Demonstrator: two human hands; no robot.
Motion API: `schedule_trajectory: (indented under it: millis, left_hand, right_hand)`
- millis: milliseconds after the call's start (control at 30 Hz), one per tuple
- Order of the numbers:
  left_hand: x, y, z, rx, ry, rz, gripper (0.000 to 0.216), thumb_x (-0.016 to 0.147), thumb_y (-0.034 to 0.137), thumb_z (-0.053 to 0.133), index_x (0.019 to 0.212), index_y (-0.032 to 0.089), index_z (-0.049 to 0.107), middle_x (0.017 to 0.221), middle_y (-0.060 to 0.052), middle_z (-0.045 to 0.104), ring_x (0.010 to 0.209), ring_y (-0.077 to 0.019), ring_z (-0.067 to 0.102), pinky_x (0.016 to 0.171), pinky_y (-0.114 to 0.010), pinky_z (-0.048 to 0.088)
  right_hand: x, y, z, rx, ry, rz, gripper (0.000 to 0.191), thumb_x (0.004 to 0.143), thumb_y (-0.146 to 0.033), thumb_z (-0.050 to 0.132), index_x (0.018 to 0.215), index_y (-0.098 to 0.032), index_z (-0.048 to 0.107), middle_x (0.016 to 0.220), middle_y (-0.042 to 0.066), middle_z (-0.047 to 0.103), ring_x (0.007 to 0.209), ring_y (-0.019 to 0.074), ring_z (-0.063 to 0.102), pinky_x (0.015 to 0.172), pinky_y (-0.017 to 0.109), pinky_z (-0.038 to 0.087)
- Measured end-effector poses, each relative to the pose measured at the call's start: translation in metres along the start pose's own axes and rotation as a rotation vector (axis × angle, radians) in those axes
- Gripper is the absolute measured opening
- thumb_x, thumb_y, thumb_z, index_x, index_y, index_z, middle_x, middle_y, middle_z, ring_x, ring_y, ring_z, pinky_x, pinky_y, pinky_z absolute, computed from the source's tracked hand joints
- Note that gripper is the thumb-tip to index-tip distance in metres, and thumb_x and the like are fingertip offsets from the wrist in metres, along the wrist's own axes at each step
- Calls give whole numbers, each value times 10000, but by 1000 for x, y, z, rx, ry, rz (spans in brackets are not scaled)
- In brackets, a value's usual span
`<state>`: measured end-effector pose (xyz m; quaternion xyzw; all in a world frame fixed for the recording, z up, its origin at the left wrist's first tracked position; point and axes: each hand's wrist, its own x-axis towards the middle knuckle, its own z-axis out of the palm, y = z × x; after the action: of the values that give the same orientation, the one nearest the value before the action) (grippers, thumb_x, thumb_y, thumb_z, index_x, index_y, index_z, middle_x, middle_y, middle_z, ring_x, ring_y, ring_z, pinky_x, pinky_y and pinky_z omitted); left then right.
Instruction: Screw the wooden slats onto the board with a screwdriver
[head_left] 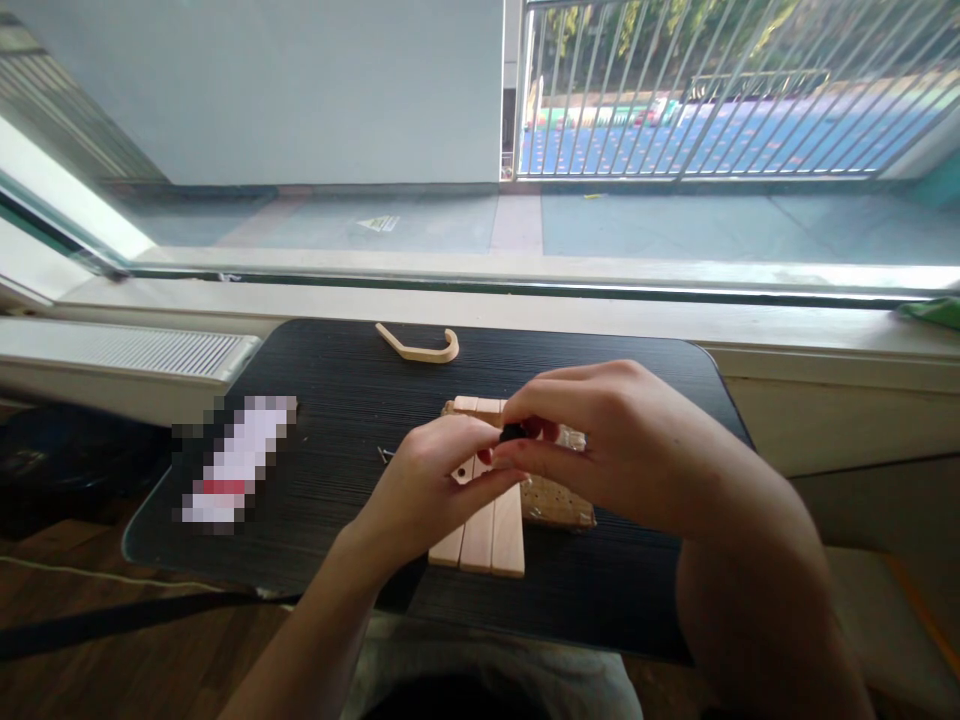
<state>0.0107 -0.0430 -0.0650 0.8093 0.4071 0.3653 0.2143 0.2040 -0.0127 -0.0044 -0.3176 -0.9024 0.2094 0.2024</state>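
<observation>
My right hand [600, 430] is closed in a pinch on a small black piece [514, 432], too small to name. My left hand [439, 465] meets it from the left, its thumb and fingers drawn together beside the piece. What the left fingertips hold, if anything, is partly hidden. Below both hands lies a panel of pale wooden slats [480, 540] with a dark round hole near its middle. It rests partly on a brown block [559, 503] that has small holes and a shiny clear wrapping. Small metal screws or nails [385, 456] lie left of my left hand.
The black table [322, 540] stands against a window sill [480, 300]. A curved pale wooden hook [420, 350] lies at its far side. A blurred-out white and red item [240, 460] is on the left. Beyond the left edge is a radiator [127, 350].
</observation>
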Motion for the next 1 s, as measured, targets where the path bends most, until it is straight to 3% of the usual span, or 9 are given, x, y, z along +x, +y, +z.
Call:
schedule_trajectory:
  millis: [167,300,433,700,833,900,1000]
  left_hand:
    - [0,0,-1,-59,-34,-33,113,885,249,640,814,162,654,728,-1,665,628,-112,588,580,-222,449]
    - [-2,-2,1,-65,-53,-25,119,890,243,638,815,160,679,735,-8,686,627,-114,599,588,-230,455]
    - [-2,-5,3,-51,-19,-20,95,882,235,657,827,164,689,722,3,685,615,-111,597,605,-231,466]
    - [4,-4,1,-12,-13,70,109,859,228,692,768,176,661,873,-17,712,912,-163,652,893,-310,503]
    - [4,-4,1,-32,-31,87,112,869,215,676,771,175,642,782,11,704,837,-149,665,992,-357,467]
    - [4,-3,1,-31,-34,84,124,875,200,668,760,173,628,755,21,696,788,-134,657,961,-338,483]
    - [3,-1,0,-32,-55,68,176,893,193,641,723,166,601,750,12,677,766,-124,642,778,-249,515]
  right_hand:
    - [-4,-2,-2,-11,6,-4,148,928,-292,607,980,-182,691,810,7,673,703,124,591,630,258,374]
    - [-7,-5,-4,-2,-6,-28,129,942,-253,577,901,-178,674,855,13,666,720,120,585,636,255,375]
    - [-9,-6,-6,23,-40,-55,164,959,-219,523,941,-162,675,848,21,663,716,120,584,634,252,376]
    - [-9,-3,-5,22,-41,-91,200,956,-154,494,1014,-143,685,829,16,651,705,115,562,632,248,376]
    - [-8,-3,-4,19,-29,-96,207,964,-166,494,974,-145,700,886,34,687,752,124,598,661,247,395]
    - [-8,-3,-4,18,-30,-89,204,967,-176,495,984,-156,697,904,36,695,764,128,610,665,248,399]
    - [-8,-3,-5,15,-46,-67,188,968,-180,498,971,-170,686,881,26,693,747,125,609,656,249,397]
